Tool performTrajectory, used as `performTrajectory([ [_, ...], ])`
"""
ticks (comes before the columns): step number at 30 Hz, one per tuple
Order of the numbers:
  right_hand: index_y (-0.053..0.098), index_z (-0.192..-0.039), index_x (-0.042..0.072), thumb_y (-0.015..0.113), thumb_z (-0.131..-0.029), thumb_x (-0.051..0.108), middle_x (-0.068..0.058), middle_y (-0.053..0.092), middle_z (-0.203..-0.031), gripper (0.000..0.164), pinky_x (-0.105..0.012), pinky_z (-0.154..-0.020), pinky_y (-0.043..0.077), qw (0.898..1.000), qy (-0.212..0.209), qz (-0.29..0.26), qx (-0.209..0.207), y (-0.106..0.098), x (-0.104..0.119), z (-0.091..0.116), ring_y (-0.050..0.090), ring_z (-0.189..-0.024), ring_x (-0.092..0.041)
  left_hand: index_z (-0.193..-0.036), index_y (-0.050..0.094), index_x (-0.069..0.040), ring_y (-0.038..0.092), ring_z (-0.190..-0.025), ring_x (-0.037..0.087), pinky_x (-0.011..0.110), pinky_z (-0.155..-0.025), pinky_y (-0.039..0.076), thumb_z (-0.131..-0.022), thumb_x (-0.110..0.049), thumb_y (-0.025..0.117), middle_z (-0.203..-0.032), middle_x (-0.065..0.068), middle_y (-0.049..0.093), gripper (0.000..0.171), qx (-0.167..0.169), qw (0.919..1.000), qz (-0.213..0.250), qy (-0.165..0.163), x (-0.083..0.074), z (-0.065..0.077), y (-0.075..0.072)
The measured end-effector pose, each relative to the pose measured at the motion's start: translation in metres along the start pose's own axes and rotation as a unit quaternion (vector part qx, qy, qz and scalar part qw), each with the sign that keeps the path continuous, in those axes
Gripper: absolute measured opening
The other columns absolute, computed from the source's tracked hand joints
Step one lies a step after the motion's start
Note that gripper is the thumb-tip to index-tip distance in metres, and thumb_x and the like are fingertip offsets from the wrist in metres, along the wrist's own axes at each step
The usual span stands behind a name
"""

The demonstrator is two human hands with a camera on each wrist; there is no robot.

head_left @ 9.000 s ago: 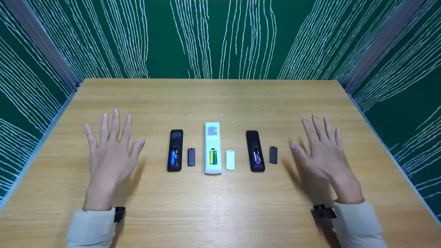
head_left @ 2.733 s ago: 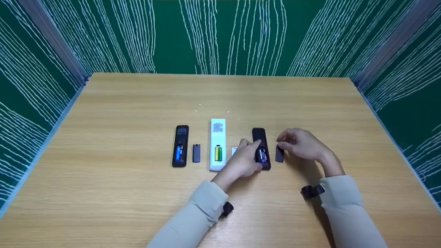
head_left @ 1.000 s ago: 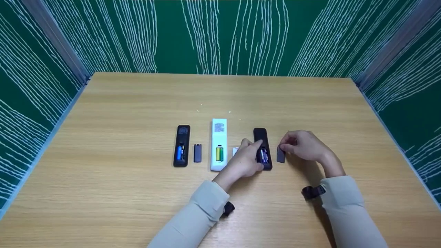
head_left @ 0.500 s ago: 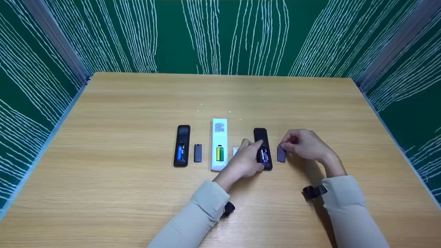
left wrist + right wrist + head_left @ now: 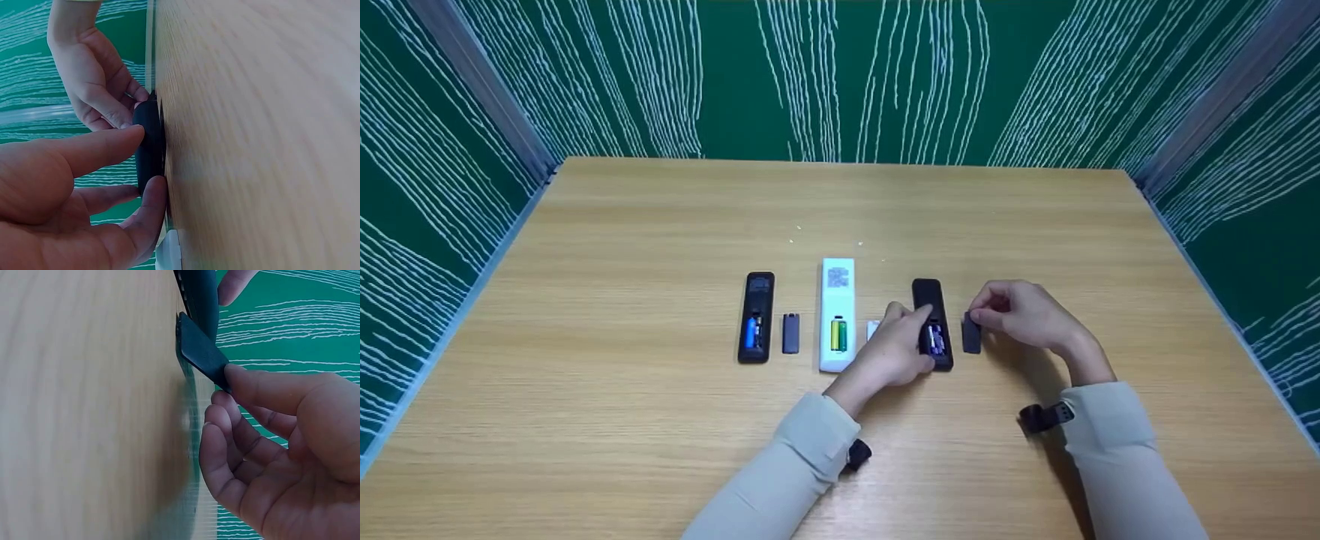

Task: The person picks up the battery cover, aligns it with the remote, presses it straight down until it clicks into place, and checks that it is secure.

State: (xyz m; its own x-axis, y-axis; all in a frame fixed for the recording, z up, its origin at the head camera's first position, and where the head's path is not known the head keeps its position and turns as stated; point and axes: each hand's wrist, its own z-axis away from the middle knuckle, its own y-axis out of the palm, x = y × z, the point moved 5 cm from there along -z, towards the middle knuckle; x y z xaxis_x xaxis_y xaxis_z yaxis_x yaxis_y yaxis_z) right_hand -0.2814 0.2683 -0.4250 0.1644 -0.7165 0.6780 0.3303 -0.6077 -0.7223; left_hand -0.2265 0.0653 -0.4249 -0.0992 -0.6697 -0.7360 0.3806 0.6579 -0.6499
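Note:
At the right of the row lies a black remote control (image 5: pixel 927 294), back up, with two batteries showing in its bay. My left hand (image 5: pixel 887 351) reaches across and grips its sides between thumb and fingers; the left wrist view shows the remote (image 5: pixel 148 138) flat on the table between them. Just right of it, my right hand (image 5: pixel 1026 316) pinches the top end of a dark battery cover (image 5: pixel 971 334) between thumb and forefinger. In the right wrist view the cover (image 5: pixel 201 353) is tilted, its pinched end raised off the table.
Left of my hands lie a white remote (image 5: pixel 837 296) with yellow and green batteries, a black remote (image 5: pixel 756 300) with its bay open, and a dark cover (image 5: pixel 790 334). A white cover (image 5: pixel 872 328) is partly hidden by my left hand. White crumbs dot the table (image 5: pixel 660 225).
Nine seconds ago both hands lay spread apart at either side; since then the left has taken hold of the right-hand remote and the right its cover. Over the last second they barely moved.

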Motion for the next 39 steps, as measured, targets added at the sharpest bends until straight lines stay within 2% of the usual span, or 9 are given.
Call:
performTrajectory([
  [5, 0.075, -0.104, 0.007, 0.07, -0.103, 0.014, -0.007, 0.072, -0.096, 0.008, -0.026, -0.066, 0.045, 1.0, -0.005, 0.001, -0.002, 0.0, 0.001, 0.0, 0.057, -0.081, -0.019, -0.164, 0.04, -0.008, 0.056, -0.122, 0.022, 0.028, -0.111, 0.045, -0.09, -0.003, 0.079, -0.142, 0.013, 0.048, 0.084, 0.001, 1.0, 0.001, -0.001, 0.001, -0.001, 0.001],
  [12, 0.074, -0.103, 0.007, 0.068, -0.103, 0.011, -0.009, 0.07, -0.094, 0.008, -0.026, -0.065, 0.046, 1.0, -0.002, -0.026, -0.001, -0.001, 0.003, 0.001, 0.057, -0.079, -0.02, -0.163, 0.041, -0.006, 0.056, -0.12, 0.023, 0.027, -0.11, 0.046, -0.088, -0.001, 0.079, -0.138, 0.014, 0.049, 0.085, -0.004, 0.9999, 0.001, 0.012, 0.001, -0.001, 0.001],
  [24, 0.075, -0.103, 0.009, 0.068, -0.104, 0.013, -0.009, 0.07, -0.096, 0.008, -0.028, -0.069, 0.048, 1.0, -0.006, -0.018, -0.023, -0.004, 0.004, -0.001, 0.06, -0.084, -0.023, -0.164, 0.04, -0.006, 0.055, -0.12, 0.022, 0.027, -0.112, 0.045, -0.088, -0.001, 0.08, -0.139, 0.013, 0.048, 0.086, -0.002, 0.9999, 0.006, 0.01, 0.001, -0.001, 0.0],
  [31, 0.075, -0.106, 0.009, 0.067, -0.105, 0.016, -0.01, 0.07, -0.098, 0.01, -0.028, -0.07, 0.049, 0.999, -0.008, -0.031, -0.03, -0.005, 0.012, 0.001, 0.059, -0.086, -0.025, -0.164, 0.039, -0.006, 0.055, -0.121, 0.023, 0.028, -0.113, 0.044, -0.088, -0.002, 0.079, -0.14, 0.014, 0.048, 0.086, -0.001, 0.9999, 0.006, 0.01, 0.001, -0.001, 0.0],
  [39, 0.076, -0.108, 0.01, 0.069, -0.104, 0.017, -0.01, 0.069, -0.095, 0.01, -0.026, -0.067, 0.047, 0.998, -0.034, -0.037, -0.049, -0.007, 0.025, 0.004, 0.057, -0.083, -0.023, -0.164, 0.04, -0.007, 0.056, -0.119, 0.022, 0.027, -0.111, 0.045, -0.089, -0.003, 0.08, -0.14, 0.013, 0.048, 0.086, 0.0, 1.0, 0.0, 0.008, 0.001, -0.002, 0.0],
])
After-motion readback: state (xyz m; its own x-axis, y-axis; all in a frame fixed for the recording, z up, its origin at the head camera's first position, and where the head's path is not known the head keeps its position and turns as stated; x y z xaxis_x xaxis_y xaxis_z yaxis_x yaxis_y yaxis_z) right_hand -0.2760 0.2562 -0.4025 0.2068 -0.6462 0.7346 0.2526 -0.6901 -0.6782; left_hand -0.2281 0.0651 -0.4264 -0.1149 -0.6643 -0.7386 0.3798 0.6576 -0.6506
